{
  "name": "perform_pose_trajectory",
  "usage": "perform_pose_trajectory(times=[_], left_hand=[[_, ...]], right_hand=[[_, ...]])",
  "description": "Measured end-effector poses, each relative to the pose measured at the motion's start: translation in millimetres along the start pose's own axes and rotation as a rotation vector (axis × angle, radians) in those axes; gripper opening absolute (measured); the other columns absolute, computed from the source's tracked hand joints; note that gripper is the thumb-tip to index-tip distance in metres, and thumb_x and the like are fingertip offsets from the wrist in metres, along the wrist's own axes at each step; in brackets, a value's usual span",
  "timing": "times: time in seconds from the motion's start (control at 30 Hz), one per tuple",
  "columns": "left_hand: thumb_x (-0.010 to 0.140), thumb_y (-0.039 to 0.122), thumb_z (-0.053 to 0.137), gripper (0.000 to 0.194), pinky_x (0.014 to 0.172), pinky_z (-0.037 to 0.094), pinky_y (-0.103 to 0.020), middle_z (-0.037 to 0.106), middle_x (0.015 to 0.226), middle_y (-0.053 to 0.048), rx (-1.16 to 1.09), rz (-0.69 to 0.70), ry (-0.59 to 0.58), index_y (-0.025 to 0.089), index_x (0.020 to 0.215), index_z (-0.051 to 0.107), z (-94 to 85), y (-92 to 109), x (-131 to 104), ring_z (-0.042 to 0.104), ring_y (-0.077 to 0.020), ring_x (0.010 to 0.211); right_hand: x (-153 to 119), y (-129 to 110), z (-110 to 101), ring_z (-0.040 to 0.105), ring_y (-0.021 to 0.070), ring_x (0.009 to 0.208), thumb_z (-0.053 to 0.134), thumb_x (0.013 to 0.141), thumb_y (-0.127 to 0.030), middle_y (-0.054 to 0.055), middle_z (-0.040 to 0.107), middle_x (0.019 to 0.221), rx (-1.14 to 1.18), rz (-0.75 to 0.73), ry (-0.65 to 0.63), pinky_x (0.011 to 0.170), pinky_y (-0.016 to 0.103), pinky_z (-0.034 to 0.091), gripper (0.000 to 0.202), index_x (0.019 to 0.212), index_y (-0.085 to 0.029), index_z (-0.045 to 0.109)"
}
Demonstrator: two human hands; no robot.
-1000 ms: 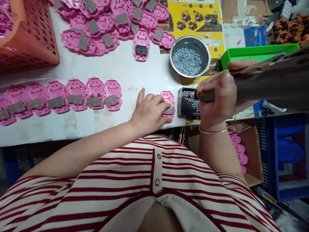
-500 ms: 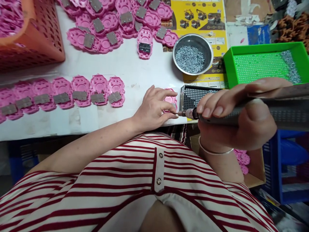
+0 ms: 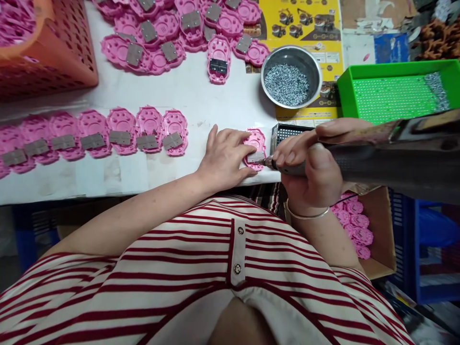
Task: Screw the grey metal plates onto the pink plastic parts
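Note:
My left hand (image 3: 223, 157) steadies a pink plastic housing (image 3: 256, 138) on the table, its fingers at the left side and its thumb by the lower edge. A grey metal plate (image 3: 256, 156) lies across the lower part of that housing. My right hand (image 3: 312, 175) is wrapped around a dark electric screwdriver (image 3: 381, 163), held nearly level and pointing left. The screwdriver's bit reaches the lower right of the grey plate; I cannot make out a screw at its tip. Right behind the tool sits a black perforated tray (image 3: 287, 132), partly covered by my right hand.
A metal bowl (image 3: 291, 103) of small screws and a green tray (image 3: 381, 72) stand behind. Pink housings with grey plates form a row (image 3: 122, 129) at left and a pile (image 3: 158, 28) behind. An orange basket (image 3: 68, 43) is far left; a cardboard box (image 3: 383, 230) holds pink parts.
The screwdriver and my right hand have shifted left, bringing the bit over the housing. My left fingers have drawn back slightly, showing more of the housing and its plate.

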State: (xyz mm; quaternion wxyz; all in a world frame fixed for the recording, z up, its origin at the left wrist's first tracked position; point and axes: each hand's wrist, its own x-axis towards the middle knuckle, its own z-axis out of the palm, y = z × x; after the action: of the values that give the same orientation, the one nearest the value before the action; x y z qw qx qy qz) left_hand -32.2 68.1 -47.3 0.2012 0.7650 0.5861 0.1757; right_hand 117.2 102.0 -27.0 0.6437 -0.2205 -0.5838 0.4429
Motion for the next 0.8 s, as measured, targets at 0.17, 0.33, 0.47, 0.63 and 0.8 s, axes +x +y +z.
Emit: perform_pose_trajectory(times=[0.17, 0.33, 0.47, 0.63, 0.8], left_hand=[[0.083, 0.044, 0.071, 0.032, 0.119, 0.017, -0.065, 0.059, 0.135, -0.008, -0.016, -0.008, -0.011, 0.026, 0.109, 0.072, -1.0, 1.5, 1.6, 0.047, -0.0326, 0.127], [0.083, 0.045, 0.072, 0.030, 0.118, 0.017, -0.065, 0.059, 0.135, -0.007, -0.026, -0.013, -0.014, 0.026, 0.106, 0.072, -0.3, 0.5, 2.1, 0.046, -0.0327, 0.127], [0.083, 0.046, 0.072, 0.031, 0.118, 0.017, -0.064, 0.059, 0.135, -0.007, -0.026, -0.015, -0.012, 0.027, 0.107, 0.072, 0.2, 0.0, 2.1, 0.046, -0.0319, 0.127], [0.082, 0.046, 0.073, 0.034, 0.118, 0.017, -0.064, 0.059, 0.135, -0.007, -0.027, -0.013, -0.010, 0.026, 0.109, 0.072, 0.3, -0.2, 2.2, 0.046, -0.0325, 0.127], [0.082, 0.045, 0.073, 0.033, 0.118, 0.017, -0.065, 0.059, 0.136, -0.007, -0.027, -0.015, -0.013, 0.026, 0.108, 0.072, 0.6, -0.6, 2.7, 0.047, -0.0331, 0.127]], right_hand=[[-1.5, 8.8, 1.4, 0.046, 0.0117, 0.049, 0.068, 0.080, -0.046, -0.002, 0.050, 0.069, 0.006, 0.037, 0.033, 0.049, 0.034, 0.039, 0.027, 0.069, -0.027, 0.053], [-1.2, 16.6, 0.8, 0.043, 0.0103, 0.043, 0.071, 0.075, -0.051, -0.001, 0.054, 0.076, -0.013, 0.056, 0.064, 0.044, 0.035, 0.036, 0.029, 0.094, -0.031, 0.063], [-1.7, 18.6, -0.2, 0.045, 0.0090, 0.042, 0.072, 0.074, -0.052, 0.000, 0.059, 0.086, -0.025, 0.051, 0.075, 0.041, 0.035, 0.037, 0.033, 0.098, -0.031, 0.063], [0.0, 11.6, 2.0, 0.047, 0.0074, 0.042, 0.071, 0.079, -0.045, -0.004, 0.056, 0.078, -0.074, -0.027, 0.047, 0.040, 0.028, 0.042, 0.029, 0.104, -0.034, 0.061], [0.7, 10.8, 1.7, 0.046, 0.0077, 0.041, 0.072, 0.080, -0.041, -0.005, 0.055, 0.070, -0.038, -0.052, 0.019, 0.039, 0.027, 0.042, 0.029, 0.105, -0.033, 0.062]])
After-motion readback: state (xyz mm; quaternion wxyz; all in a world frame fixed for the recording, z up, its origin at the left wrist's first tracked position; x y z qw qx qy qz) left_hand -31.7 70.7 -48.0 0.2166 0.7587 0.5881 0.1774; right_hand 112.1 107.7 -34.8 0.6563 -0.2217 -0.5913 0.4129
